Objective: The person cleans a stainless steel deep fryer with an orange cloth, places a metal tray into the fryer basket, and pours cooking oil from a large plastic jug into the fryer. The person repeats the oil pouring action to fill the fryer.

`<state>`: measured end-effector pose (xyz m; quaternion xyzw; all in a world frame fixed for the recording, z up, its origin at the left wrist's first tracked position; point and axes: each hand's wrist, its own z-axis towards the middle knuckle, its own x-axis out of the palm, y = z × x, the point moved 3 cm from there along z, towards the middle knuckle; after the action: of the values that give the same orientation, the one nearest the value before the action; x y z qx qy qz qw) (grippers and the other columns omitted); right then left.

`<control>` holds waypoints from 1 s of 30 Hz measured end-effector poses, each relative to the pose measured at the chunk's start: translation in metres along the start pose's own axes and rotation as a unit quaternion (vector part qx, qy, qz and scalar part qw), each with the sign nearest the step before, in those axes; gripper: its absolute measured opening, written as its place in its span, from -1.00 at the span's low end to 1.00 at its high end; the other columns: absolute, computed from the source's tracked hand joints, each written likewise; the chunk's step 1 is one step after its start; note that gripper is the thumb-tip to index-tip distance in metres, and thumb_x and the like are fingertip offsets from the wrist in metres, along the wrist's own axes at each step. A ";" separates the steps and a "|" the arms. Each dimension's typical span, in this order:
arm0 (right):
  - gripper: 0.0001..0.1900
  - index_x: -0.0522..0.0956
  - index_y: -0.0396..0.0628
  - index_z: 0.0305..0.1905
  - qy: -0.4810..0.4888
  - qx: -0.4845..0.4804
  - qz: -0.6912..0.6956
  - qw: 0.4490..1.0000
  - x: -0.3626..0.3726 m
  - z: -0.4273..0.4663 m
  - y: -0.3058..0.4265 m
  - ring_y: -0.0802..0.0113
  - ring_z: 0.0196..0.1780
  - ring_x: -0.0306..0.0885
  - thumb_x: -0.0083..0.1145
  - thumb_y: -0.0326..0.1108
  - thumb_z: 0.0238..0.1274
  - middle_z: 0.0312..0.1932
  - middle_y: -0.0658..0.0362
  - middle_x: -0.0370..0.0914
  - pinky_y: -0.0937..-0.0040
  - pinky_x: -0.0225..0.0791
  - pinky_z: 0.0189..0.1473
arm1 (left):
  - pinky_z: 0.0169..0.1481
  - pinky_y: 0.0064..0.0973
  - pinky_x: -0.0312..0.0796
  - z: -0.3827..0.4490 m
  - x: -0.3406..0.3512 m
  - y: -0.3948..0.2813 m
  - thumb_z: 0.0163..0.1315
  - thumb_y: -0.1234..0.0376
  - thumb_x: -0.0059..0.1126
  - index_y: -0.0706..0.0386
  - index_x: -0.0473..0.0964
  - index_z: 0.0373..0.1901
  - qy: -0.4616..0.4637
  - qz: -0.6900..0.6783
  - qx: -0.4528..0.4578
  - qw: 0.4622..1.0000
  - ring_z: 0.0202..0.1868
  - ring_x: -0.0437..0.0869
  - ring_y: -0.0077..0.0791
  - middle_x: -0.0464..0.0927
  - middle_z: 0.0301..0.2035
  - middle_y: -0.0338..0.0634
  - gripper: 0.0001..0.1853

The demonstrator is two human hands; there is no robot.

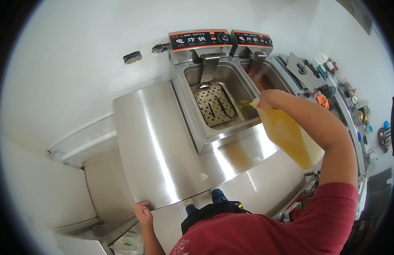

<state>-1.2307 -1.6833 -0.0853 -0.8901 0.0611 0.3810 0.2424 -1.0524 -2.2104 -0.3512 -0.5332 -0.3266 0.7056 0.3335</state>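
Observation:
My right hand (pixel 269 98) is closed around the top of a large translucent plastic jug (pixel 288 134) of yellow liquid, which looks like oil. The jug tilts with its mouth over the near right side of the left electric fryer's steel basin (pixel 240 79). Yellow liquid runs from the mouth into that basin. A perforated metal plate (pixel 215 103) with dark slots lies at the bottom, with liquid around its edge. At the near left corner of the stainless steel table (pixel 146 143), my left hand (pixel 144 213) is curled; whether it grips the edge cannot be told.
A second electric fryer (pixel 255 40) adjoins the first on the right. Beyond it, a counter bears metal lids (pixel 304 71), an orange cloth (pixel 322 101) and various small items. A white pipe (pixel 90 143) runs along the wall. Bagged goods (pixel 128 244) sit at lower left.

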 end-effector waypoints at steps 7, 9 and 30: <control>-0.57 0.55 -0.31 -0.29 -0.004 -0.024 -0.032 0.999 0.006 0.009 -0.004 0.14 -0.34 0.56 -0.09 -0.08 0.10 -0.36 -0.01 0.56 0.26 0.38 -0.28 | -0.59 -0.64 0.16 0.005 0.003 0.013 0.11 0.40 -0.25 0.27 0.38 -0.58 -0.039 -0.114 -0.029 0.992 -0.68 0.31 -0.57 0.36 -0.65 -0.19 -0.79; -0.56 0.55 -0.30 -0.28 -0.022 -0.026 -0.008 0.999 0.007 0.012 -0.006 0.14 -0.34 0.56 -0.08 -0.05 0.09 -0.34 -0.01 0.56 0.25 0.38 -0.27 | -0.59 -0.65 0.15 0.005 0.002 0.016 0.11 0.38 -0.24 0.26 0.38 -0.59 -0.049 -0.148 -0.055 0.986 -0.68 0.31 -0.58 0.34 -0.67 -0.20 -0.78; -0.55 0.56 -0.25 -0.28 0.000 0.001 0.006 1.000 0.004 0.008 -0.004 0.19 -0.39 0.56 -0.08 -0.02 0.08 -0.39 0.04 0.57 0.27 0.38 -0.29 | -0.61 -0.62 0.15 0.003 0.012 0.025 0.04 0.41 -0.28 0.26 0.32 -0.60 -0.128 -0.079 0.020 0.988 -0.69 0.28 -0.54 0.34 -0.65 -0.17 -0.83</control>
<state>-1.2322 -1.6757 -0.0915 -0.8893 0.0663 0.3827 0.2413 -1.0612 -2.2148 -0.3771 -0.4042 -0.3934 0.7458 0.3544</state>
